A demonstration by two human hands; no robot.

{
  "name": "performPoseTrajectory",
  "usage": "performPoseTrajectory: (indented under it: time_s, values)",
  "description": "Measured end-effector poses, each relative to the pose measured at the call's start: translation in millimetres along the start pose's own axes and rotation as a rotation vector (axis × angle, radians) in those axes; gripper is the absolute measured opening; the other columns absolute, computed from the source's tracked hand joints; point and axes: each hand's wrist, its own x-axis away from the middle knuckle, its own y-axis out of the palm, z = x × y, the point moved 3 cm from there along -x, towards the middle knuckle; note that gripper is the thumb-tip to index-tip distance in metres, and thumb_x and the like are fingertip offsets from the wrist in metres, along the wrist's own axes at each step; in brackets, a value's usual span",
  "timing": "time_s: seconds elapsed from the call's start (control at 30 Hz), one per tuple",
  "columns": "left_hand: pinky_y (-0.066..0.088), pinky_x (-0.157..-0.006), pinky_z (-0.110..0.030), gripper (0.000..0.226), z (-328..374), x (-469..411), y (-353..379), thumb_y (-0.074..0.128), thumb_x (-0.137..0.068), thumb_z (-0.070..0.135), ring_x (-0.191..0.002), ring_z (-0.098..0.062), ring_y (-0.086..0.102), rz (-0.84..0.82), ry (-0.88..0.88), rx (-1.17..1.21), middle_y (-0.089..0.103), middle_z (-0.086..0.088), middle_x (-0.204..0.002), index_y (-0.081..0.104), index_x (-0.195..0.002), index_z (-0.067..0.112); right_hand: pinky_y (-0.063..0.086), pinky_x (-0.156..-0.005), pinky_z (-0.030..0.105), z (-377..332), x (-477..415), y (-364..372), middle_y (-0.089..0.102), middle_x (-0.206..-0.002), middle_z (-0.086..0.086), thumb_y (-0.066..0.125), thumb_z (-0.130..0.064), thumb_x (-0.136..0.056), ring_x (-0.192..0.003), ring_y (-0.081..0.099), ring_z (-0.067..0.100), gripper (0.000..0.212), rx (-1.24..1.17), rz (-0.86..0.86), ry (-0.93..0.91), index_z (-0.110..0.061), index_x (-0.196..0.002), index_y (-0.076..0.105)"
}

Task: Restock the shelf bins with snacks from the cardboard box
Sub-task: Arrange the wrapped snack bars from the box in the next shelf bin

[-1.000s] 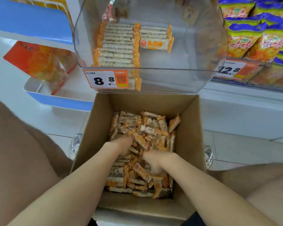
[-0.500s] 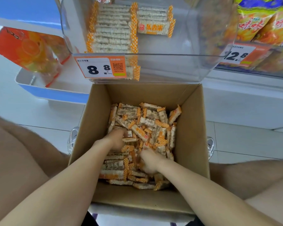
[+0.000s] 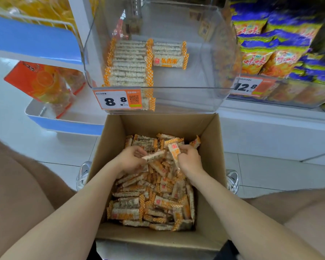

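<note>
a: what do we see in the cardboard box (image 3: 208, 166)?

b: loose snack bars (image 3: 148, 203) fill it. it stands just below the clear bin (image 3: 176, 98). our left hand (image 3: 131, 160) pinches a pale bar (image 3: 154, 156) lying level. our right hand (image 3: 190, 159) grips an orange-labelled bar (image 3: 174, 152) held upright. we cannot tell whether the two bars touch.

a: what is hard to make out?

b: the right fingertips are hidden behind the wrapper. in the bin, the stacked bars (image 3: 129, 62) are partly covered by the price tag (image 3: 116, 99). the chip bags (image 3: 270, 59) at right are blurred and cut off.
</note>
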Motion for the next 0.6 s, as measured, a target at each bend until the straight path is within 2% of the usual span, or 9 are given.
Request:
performPoseTrajectory:
  time_s: [0.03, 0.1, 0.17, 0.27, 0.4, 0.5, 0.6]
  values:
    - [0.063, -0.075, -0.038, 0.024, 5, 4, 0, 0.075, -0.093, 0.005, -0.094, -0.028, 0.074, -0.023, 0.028, -0.004, 0.069, -0.006, -0.114, 0.069, -0.113, 0.017, 0.054, -0.089, 0.035, -5, 1, -4, 0.062, -0.126, -0.001, 0.053, -0.019, -0.105, -0.104, 0.059, 0.016, 0.034, -0.017, 0.0, -0.015, -0.02, -0.138, 0.06]
    - [0.058, -0.069, -0.024, 0.026, 16, 11, -2, 0.082, -0.085, 0.004, -0.089, -0.014, 0.073, 0.014, 0.151, -0.144, 0.072, 0.001, -0.104, 0.074, -0.104, 0.019, 0.051, -0.091, 0.034, -15, 2, -11, 0.063, -0.122, -0.002, 0.054, -0.021, -0.104, -0.106, 0.058, 0.016, 0.029, -0.012, 0.005, -0.045, -0.021, -0.13, 0.065]
    - [0.053, -0.073, -0.015, 0.038, 28, 19, -6, 0.089, -0.077, 0.008, -0.09, -0.001, 0.066, 0.133, 0.334, -0.344, 0.07, 0.012, -0.101, 0.073, -0.108, 0.025, 0.053, -0.093, 0.036, -20, 2, -19, 0.066, -0.122, -0.002, 0.051, -0.021, -0.103, -0.104, 0.061, 0.014, 0.026, -0.018, 0.024, -0.053, -0.023, -0.121, 0.069]
    - [0.053, -0.087, -0.023, 0.064, 41, 29, -8, 0.089, -0.078, 0.015, -0.097, -0.003, 0.06, 0.217, 0.559, -0.453, 0.062, 0.013, -0.105, 0.062, -0.134, 0.029, 0.049, -0.086, 0.033, -24, 7, -30, 0.067, -0.118, -0.003, 0.05, -0.021, -0.101, -0.106, 0.06, 0.016, 0.021, 0.006, 0.033, -0.052, -0.025, -0.103, 0.071]
    - [0.047, -0.086, -0.017, 0.069, 54, 43, -10, 0.082, -0.085, 0.013, -0.096, -0.003, 0.057, 0.212, 0.667, -0.522, 0.054, 0.017, -0.105, 0.053, -0.145, 0.031, 0.049, -0.074, 0.029, -33, 16, -37, 0.067, -0.115, -0.005, 0.05, -0.017, -0.099, -0.098, 0.062, 0.012, 0.026, 0.029, -0.064, -0.086, -0.024, -0.109, 0.073]
    - [0.05, -0.092, -0.023, 0.072, 65, 54, -10, 0.081, -0.086, 0.014, -0.098, -0.001, 0.056, 0.196, 0.695, -0.534, 0.054, 0.019, -0.105, 0.051, -0.148, 0.034, 0.055, -0.085, 0.033, -43, 21, -37, 0.071, -0.11, -0.007, 0.053, -0.011, -0.095, -0.1, 0.065, 0.011, 0.029, 0.077, -0.136, -0.186, -0.024, -0.109, 0.075]
    - [0.046, -0.103, -0.023, 0.085, 85, 71, -6, 0.09, -0.077, 0.02, -0.11, 0.001, 0.056, 0.16, 0.753, -0.536, 0.057, 0.019, -0.116, 0.049, -0.15, 0.036, 0.058, -0.094, 0.04, -56, 30, -38, 0.077, -0.101, -0.01, 0.062, -0.016, -0.095, -0.098, 0.069, 0.005, 0.026, 0.125, -0.239, -0.324, -0.03, -0.109, 0.078]
